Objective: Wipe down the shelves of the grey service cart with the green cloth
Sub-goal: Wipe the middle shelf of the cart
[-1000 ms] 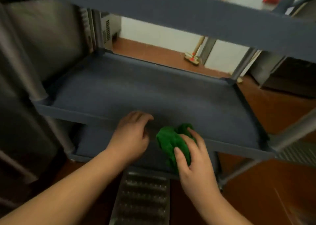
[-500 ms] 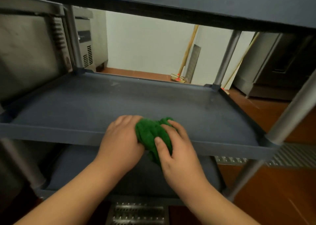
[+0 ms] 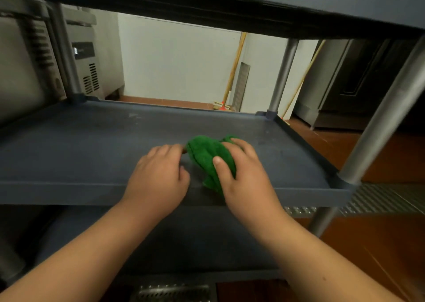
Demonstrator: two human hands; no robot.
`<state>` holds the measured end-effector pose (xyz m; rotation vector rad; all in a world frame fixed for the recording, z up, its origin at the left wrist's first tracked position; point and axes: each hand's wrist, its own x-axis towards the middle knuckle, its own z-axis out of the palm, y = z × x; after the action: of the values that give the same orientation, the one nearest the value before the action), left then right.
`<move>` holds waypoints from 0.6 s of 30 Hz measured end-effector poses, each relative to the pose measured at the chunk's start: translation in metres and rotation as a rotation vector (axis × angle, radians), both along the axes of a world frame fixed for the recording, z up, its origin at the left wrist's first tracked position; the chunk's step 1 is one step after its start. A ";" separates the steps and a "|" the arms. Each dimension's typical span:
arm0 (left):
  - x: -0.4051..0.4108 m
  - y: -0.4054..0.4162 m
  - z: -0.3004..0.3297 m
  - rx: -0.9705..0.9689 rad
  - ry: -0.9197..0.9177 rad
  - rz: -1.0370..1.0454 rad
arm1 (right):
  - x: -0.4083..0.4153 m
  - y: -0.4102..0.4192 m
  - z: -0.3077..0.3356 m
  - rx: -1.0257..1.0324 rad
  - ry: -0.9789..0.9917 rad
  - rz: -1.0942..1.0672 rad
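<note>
The grey cart's middle shelf [image 3: 92, 145] fills the view, with the top shelf's underside [image 3: 230, 5] above and a lower shelf [image 3: 195, 239] below. A bunched green cloth [image 3: 207, 157] lies on the middle shelf near its front edge. My right hand [image 3: 243, 177] grips the cloth, thumb on top and fingers curled over its far side. My left hand [image 3: 158, 175] sits beside it on the shelf with fingers bent, its fingertips at the cloth's left edge; whether they pinch the cloth is hidden.
Grey metal posts [image 3: 391, 108] stand at the cart's corners. A steel appliance [image 3: 85, 67] is at the back left. Broom handles [image 3: 232, 71] lean on the white wall. A dark cabinet [image 3: 358, 78] stands right. A metal floor grate [image 3: 379, 200] crosses the red tile floor.
Both hands moved forward from the front rim onto the middle shelf, carrying the cloth with them. The camera dropped lower, level with the shelf.
</note>
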<state>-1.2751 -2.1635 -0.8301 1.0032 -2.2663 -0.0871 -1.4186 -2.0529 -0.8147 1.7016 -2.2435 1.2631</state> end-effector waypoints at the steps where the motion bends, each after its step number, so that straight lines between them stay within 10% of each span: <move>1: 0.000 0.000 0.000 0.014 -0.001 0.002 | -0.004 -0.004 0.003 0.006 0.015 -0.020; 18: 0.007 0.006 -0.012 0.037 -0.017 -0.048 | -0.116 0.007 0.003 0.462 0.081 -0.240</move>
<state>-1.2677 -2.1572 -0.8425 0.9715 -2.3121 -0.1416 -1.5347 -2.0457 -0.8120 1.4936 -2.7369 0.6487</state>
